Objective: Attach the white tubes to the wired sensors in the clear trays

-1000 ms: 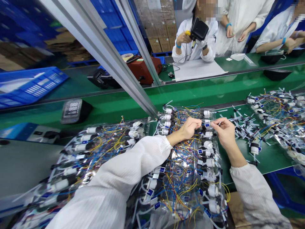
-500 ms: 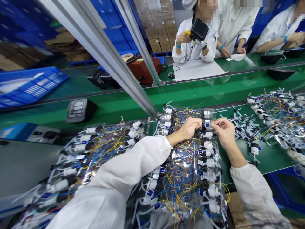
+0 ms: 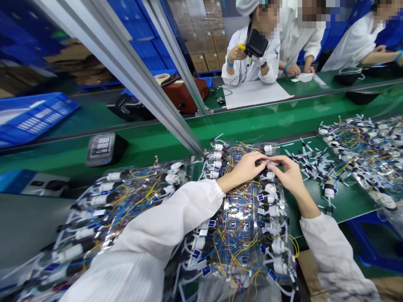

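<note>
My left hand [image 3: 249, 168] and my right hand [image 3: 289, 171] meet over the far right side of a clear plastic tray [image 3: 234, 209]. Closed fingertips of both hands pinch a small white motor pump [image 3: 271, 164], which they largely cover. Below them, a column of similar white cylindrical pumps [image 3: 272, 210] with black ends, short clear tubes and blue-and-white labels runs down the tray's right side. Thin red, blue and yellow wires [image 3: 234, 247] tangle across its middle. Beside my right hand lies a pile of short white tubes with black fittings [image 3: 315, 161].
More filled trays stand at left [image 3: 126, 193] and far right [image 3: 371, 155]. A loose pump [image 3: 329, 191] lies near the tube pile. A metal post [image 3: 138, 79] slants behind the left tray, near a display unit [image 3: 102, 147]. Co-workers [image 3: 252, 54] sit across the green bench.
My right hand has moved left and its fingers have closed in against my left fingertips around the pump. The whole view has shifted slightly.
</note>
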